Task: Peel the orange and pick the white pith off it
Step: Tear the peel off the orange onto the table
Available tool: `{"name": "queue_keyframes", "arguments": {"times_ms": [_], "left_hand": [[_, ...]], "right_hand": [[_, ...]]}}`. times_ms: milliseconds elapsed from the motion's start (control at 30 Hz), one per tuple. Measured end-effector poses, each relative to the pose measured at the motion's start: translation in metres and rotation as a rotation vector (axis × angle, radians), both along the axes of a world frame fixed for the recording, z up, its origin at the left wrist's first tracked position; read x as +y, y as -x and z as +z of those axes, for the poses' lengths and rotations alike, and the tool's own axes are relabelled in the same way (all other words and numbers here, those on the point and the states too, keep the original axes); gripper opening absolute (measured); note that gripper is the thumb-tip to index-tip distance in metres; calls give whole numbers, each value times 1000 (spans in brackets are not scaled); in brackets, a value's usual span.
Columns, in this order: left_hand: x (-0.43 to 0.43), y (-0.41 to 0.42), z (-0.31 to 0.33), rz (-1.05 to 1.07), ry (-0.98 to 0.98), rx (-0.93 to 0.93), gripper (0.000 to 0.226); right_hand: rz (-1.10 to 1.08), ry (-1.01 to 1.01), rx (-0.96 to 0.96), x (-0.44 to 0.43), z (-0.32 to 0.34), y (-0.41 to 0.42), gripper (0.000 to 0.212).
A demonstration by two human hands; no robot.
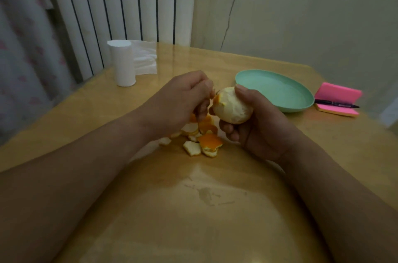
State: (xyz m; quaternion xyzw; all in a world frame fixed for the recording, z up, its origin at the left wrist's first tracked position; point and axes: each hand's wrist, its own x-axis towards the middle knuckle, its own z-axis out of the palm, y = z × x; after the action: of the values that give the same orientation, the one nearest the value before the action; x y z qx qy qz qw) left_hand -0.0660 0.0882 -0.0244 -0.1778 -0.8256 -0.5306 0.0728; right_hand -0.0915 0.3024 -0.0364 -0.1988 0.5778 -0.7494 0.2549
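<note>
Mid-frame, the right grip (258, 131) curls round the orange (233, 106) — soft, probably slippery; the left grip (185, 99) pinches its last peel (216, 99).

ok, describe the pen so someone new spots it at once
Start at the wooden table and go to its far right side, just past the green plate. A pink sticky-note pad lies there, and the pen rests across it. It is the only thin, black, stick-shaped thing among broad, coloured neighbours.
</note>
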Motion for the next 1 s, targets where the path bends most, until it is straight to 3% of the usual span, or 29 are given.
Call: {"name": "queue_keyframes", "arguments": {"times_ms": [67, 200, 300, 567, 700, 1000], "left_hand": [[-6, 3, 3, 3, -5, -78, 26], [-9, 8, -7, 44, 431, 72, 25], [-8, 8, -11, 27, 559, 183, 29], [-1, -1, -6, 12, 404, 228, 34], [-3, 1, -6, 32, 373, 279, 30], [-3, 1, -6, 17, 382, 282, 21]], "right_hand": [[-21, 35, -33, 3, 1, 2, 38], [-76, 41, -74, 4, 5, 2, 36], [-100, 16, -72, 3, 4, 3, 36], [-99, -62, 24, -6, -3, 4, 53], [-178, -22, 55, -6, -4, 4, 38], [-339, -302, 386, -6, 0, -3, 34]]}}
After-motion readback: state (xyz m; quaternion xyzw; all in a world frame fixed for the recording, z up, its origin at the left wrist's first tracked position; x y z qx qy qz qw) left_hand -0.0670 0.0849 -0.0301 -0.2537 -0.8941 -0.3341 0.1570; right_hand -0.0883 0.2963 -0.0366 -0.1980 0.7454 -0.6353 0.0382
